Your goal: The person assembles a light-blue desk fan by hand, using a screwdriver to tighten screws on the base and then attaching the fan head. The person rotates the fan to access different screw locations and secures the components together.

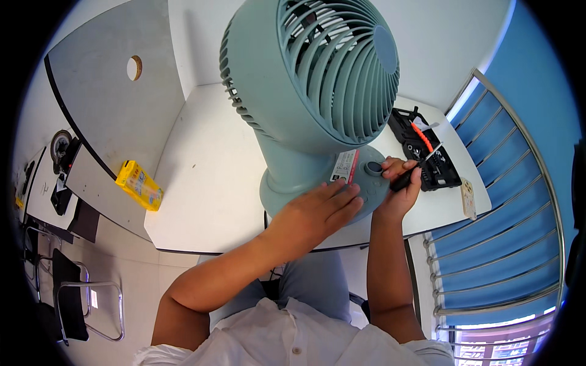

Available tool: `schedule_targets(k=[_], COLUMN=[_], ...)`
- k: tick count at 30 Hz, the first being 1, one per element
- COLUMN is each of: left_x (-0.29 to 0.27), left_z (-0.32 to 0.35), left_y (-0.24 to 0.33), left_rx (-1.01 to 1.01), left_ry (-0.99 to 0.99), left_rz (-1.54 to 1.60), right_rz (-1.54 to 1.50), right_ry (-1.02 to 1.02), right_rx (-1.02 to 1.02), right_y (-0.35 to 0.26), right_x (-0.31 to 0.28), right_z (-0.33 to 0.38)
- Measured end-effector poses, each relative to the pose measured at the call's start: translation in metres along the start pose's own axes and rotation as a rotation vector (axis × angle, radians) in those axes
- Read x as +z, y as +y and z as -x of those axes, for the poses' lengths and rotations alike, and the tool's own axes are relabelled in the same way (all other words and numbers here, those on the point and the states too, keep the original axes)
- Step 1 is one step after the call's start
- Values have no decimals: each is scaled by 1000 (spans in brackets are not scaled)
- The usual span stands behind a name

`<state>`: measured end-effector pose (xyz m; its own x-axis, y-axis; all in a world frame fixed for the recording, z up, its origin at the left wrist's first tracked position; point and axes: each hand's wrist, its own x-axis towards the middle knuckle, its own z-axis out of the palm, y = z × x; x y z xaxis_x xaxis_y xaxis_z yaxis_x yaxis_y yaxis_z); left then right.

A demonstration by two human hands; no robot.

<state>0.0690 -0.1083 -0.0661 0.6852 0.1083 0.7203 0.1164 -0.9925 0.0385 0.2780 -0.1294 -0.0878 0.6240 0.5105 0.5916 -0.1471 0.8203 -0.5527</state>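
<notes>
A pale green desk fan (305, 79) stands on a white table (207, 177), its round grille tilted up. My left hand (317, 210) lies flat on the front of the fan's base (287, 183), fingers spread. My right hand (400, 183) grips a screwdriver (418, 168) with a black handle and a thin metal shaft, beside the round knob (373, 167) on the base. A red and white label (345, 166) is stuck on the base above my left fingers.
An open black tool case (424, 152) with an orange part lies on the table to the right. A white power strip (468, 198) sits near the right edge. A yellow box (140, 185) rests on the grey desk at left. Chairs stand at lower left.
</notes>
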Motion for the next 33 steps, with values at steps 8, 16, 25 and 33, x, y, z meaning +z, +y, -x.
schedule_targets(k=[8, 16, 25, 33], left_x=[15, 9, -9, -24], left_z=[22, 28, 37, 50], left_y=[-6, -22, -54, -91], left_rx=[73, 92, 104, 87], left_ry=[58, -8, -263, -349], left_rz=[-24, -11, 53, -5], right_rz=[65, 148, -50, 20], right_ry=[49, 217, 316, 28], right_rx=[39, 235, 401, 426], right_y=[7, 27, 54, 57], right_x=[-6, 0, -19, -12], right_z=[17, 25, 29, 33])
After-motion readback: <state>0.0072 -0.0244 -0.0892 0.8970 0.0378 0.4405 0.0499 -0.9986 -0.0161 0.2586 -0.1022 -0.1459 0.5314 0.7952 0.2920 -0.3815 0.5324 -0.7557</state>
